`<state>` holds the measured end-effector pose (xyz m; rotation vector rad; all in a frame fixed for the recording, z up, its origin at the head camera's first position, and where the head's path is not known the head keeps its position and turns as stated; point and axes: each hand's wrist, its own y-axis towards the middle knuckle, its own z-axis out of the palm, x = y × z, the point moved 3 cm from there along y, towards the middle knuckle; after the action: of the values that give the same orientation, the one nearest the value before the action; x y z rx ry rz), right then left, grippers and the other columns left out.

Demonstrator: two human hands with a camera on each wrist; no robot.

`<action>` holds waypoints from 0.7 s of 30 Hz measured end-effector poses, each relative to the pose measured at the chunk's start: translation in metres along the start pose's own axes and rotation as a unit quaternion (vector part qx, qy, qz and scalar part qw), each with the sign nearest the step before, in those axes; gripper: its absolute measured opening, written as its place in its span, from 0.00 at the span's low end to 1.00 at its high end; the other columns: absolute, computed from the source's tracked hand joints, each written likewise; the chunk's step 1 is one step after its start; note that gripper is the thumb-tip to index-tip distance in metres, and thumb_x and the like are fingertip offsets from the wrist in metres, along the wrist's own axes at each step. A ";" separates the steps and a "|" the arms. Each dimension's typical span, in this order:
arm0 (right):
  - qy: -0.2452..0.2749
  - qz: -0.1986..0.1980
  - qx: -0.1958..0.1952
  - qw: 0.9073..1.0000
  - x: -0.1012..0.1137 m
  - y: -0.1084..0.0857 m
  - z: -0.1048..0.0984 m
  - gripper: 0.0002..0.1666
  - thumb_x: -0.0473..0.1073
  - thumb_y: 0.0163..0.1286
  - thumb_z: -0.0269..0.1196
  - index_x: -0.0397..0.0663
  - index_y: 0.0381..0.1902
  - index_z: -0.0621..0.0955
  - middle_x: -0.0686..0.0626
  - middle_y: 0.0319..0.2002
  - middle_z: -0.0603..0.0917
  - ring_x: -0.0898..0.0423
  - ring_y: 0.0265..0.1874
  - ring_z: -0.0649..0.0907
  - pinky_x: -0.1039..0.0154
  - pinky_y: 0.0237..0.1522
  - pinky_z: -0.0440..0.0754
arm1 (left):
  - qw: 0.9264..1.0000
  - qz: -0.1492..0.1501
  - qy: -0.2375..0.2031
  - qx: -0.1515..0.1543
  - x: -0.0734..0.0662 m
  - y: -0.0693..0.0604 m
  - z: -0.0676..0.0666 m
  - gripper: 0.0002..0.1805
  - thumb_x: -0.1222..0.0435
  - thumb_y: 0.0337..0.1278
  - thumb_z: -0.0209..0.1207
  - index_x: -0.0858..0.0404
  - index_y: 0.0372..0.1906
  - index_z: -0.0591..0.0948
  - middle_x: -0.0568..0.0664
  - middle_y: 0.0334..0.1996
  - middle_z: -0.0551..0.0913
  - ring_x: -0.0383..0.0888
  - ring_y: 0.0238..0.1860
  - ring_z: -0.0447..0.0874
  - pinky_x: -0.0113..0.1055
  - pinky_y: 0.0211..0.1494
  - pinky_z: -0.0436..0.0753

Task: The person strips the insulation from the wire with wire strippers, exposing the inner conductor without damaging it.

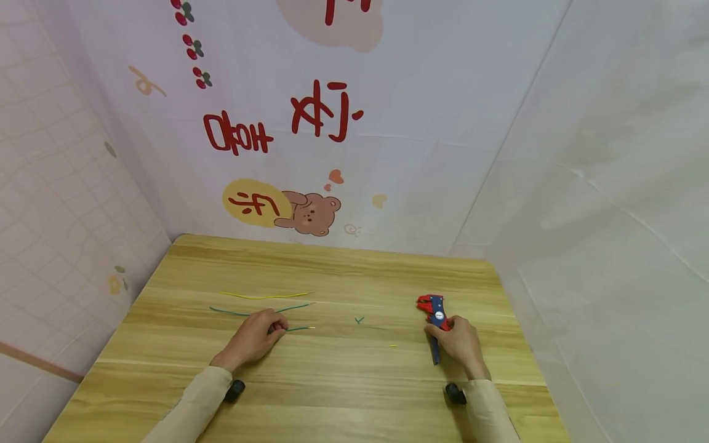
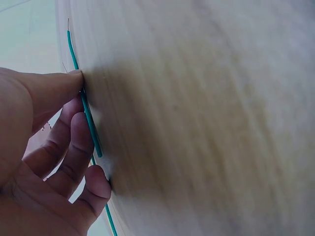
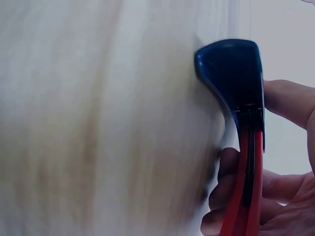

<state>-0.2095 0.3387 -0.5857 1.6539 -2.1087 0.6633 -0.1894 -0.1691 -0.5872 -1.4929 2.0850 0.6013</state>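
My left hand (image 1: 256,337) pinches a short green wire (image 2: 91,124) between thumb and fingers, close to the tabletop. Its stripped copper end points right in the head view. Just beyond that hand lies a longer green wire (image 1: 224,311), partly hidden behind the fingers. Farther back is a yellow wire (image 1: 266,298), also bare at its right end. Over on the right, my right hand (image 1: 461,346) grips a red and blue wire stripper (image 1: 437,307), its red head pointing away from me. The right wrist view shows fingers around the red and blue handles (image 3: 243,187).
Between the hands lie small green scraps (image 1: 359,320) and a tiny yellow scrap (image 1: 393,346) on the wooden table (image 1: 332,381). A printed white cloth (image 1: 421,123) stands behind the table, with more cloth at both sides.
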 end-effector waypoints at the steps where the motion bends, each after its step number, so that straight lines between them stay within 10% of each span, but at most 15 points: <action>1: -0.002 0.001 -0.005 1.000 0.000 -0.001 0.000 0.36 0.61 0.71 0.79 0.31 0.51 0.86 0.38 0.41 0.90 0.50 0.33 0.82 0.61 0.32 0.74 | 1.000 -0.001 0.001 0.000 0.000 0.000 0.000 0.07 0.72 0.74 0.71 0.56 0.43 0.92 0.42 0.37 0.87 0.34 0.38 0.80 0.33 0.44 0.82; 21: -0.022 -0.012 -0.034 0.999 0.000 -0.002 0.000 0.36 0.60 0.71 0.80 0.29 0.50 0.87 0.33 0.44 0.91 0.45 0.36 0.86 0.59 0.33 0.78 | 1.000 0.000 -0.003 -0.005 0.000 0.000 0.001 0.05 0.70 0.74 0.72 0.56 0.42 0.92 0.41 0.36 0.87 0.33 0.38 0.80 0.33 0.44 0.82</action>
<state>-0.2079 0.3385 -0.5851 1.6674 -2.1139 0.5461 -0.1892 -0.1686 -0.5877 -1.4942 2.0813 0.6164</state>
